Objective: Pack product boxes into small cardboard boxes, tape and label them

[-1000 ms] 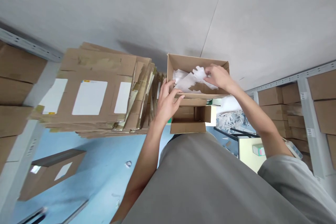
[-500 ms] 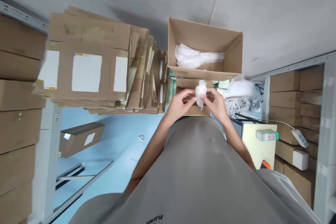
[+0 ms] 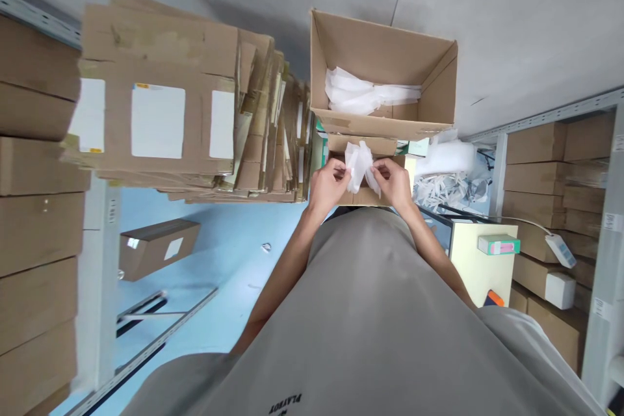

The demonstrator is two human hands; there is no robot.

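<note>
My left hand (image 3: 327, 182) and my right hand (image 3: 394, 181) pinch the two sides of a thin white plastic bag (image 3: 359, 164), held in front of my chest. Both hands have their fingers closed on it. Just beyond them stands an open cardboard box (image 3: 390, 55) with more white bags (image 3: 361, 92) piled inside. A smaller open cardboard box (image 3: 363, 146) sits right behind the held bag, partly hidden by my hands.
A thick stack of flattened cardboard boxes (image 3: 180, 104) lies left of the open box. Shelves of closed cartons (image 3: 34, 208) stand at the left and right (image 3: 550, 162). A pale table (image 3: 480, 253) with a small box is at the right. Blue floor (image 3: 214, 260) shows below.
My right hand took a white bag out of the open box and brought it toward me. My left hand left the box edge and joined it; both now spread the bag.
</note>
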